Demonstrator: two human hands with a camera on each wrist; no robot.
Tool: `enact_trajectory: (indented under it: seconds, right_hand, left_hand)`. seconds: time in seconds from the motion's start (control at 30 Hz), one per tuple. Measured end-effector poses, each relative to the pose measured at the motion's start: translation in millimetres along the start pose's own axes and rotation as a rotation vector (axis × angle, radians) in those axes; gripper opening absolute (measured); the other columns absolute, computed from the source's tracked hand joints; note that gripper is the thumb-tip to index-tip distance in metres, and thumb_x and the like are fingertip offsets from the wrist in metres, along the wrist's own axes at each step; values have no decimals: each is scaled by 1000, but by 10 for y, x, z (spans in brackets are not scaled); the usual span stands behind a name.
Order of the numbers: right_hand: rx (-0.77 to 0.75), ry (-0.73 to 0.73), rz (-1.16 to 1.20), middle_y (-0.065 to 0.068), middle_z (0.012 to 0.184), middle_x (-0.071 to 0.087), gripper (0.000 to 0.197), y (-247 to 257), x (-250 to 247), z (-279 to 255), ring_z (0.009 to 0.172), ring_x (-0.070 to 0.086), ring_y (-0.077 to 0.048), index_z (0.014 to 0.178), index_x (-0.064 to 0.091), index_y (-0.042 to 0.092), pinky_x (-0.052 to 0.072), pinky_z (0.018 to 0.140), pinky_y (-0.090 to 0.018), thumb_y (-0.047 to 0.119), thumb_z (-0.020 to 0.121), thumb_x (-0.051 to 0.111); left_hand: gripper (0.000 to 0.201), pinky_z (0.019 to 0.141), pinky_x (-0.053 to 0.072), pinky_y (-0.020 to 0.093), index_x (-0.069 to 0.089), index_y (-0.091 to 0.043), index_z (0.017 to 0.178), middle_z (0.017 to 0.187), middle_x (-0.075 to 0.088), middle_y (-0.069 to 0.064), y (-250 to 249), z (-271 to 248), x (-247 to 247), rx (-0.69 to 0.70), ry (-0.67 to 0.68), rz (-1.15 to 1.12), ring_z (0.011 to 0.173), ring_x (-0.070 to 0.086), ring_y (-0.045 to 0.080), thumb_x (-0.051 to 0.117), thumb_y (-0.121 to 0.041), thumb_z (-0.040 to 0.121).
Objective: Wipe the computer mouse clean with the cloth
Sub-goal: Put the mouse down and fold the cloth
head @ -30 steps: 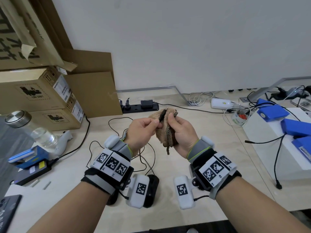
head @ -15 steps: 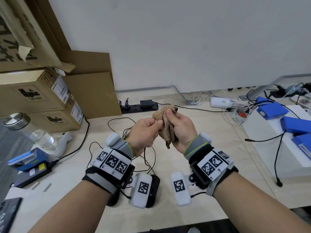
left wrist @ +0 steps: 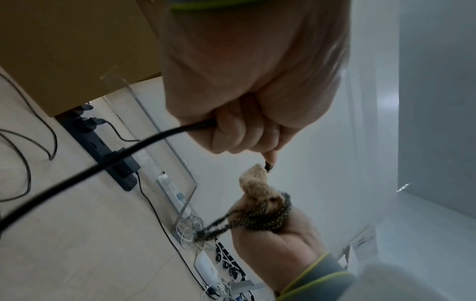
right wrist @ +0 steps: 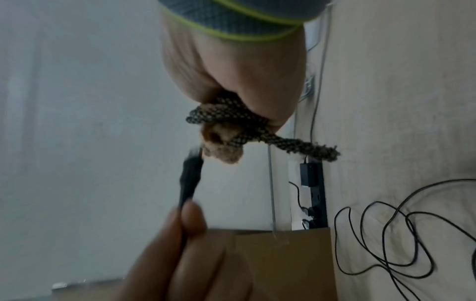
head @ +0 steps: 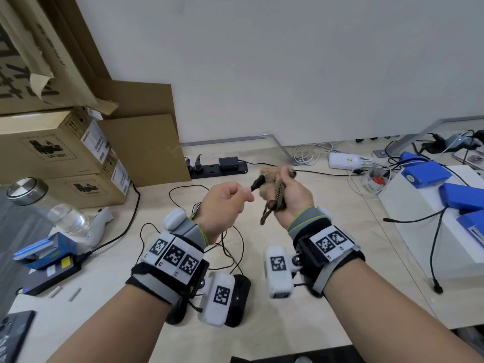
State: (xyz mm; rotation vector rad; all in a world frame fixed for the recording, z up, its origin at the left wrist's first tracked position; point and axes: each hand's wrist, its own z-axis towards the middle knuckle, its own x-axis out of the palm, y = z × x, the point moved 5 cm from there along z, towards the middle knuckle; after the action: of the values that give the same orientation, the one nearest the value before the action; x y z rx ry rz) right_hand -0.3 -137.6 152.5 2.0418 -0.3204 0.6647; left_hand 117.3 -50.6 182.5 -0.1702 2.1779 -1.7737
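Both hands were clamped: left hand [head: 225,203] fingers pinched the thin, stiff-ended mouse cable [right wrist: 190,175] behind its plug; right hand [head: 294,196] fingers bunched the soft, light cloth [left wrist: 260,188] just beyond them.

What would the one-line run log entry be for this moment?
left hand: pinches cable plug | right hand: grips cloth against plug | mouse: on desk, untouched
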Motion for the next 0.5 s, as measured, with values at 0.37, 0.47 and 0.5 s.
enact_trajectory:
  seconds: [0.37, 0.47, 0.5]
  right_hand:
    - [-22, 232, -167, -7, 61, 61, 28, -159, 197, -353, 43, 55, -15, 93, 60, 3, 40, 36, -21, 30, 94, 55]
    - [-67, 135, -279, -10, 62, 58, 21, -164, 216, -368, 41, 54, -16, 83, 59, 4, 43, 37, -21, 22, 92, 63]
    - [-69, 94, -305, -11, 62, 57, 22, -175, 196, -339, 40, 53, -17, 80, 58, 4, 42, 37, -21, 22, 91, 65]
  left_hand:
    - [17, 57, 42, 37, 58, -11, 91, 71, 66, 9, -182, -54, -51, 390, -196, 742, 66, 58, 33, 51, -25, 97]
    - [21, 64, 39, 36, 56, -15, 112, 91, 69, 9, -236, -72, 42, 344, -105, 1017, 82, 61, 36, 46, -23, 97]
    - [25, 64, 37, 35, 54, -17, 120, 95, 68, 7, -246, -87, 77, 336, -73, 1087, 85, 61, 34, 45, -21, 97]
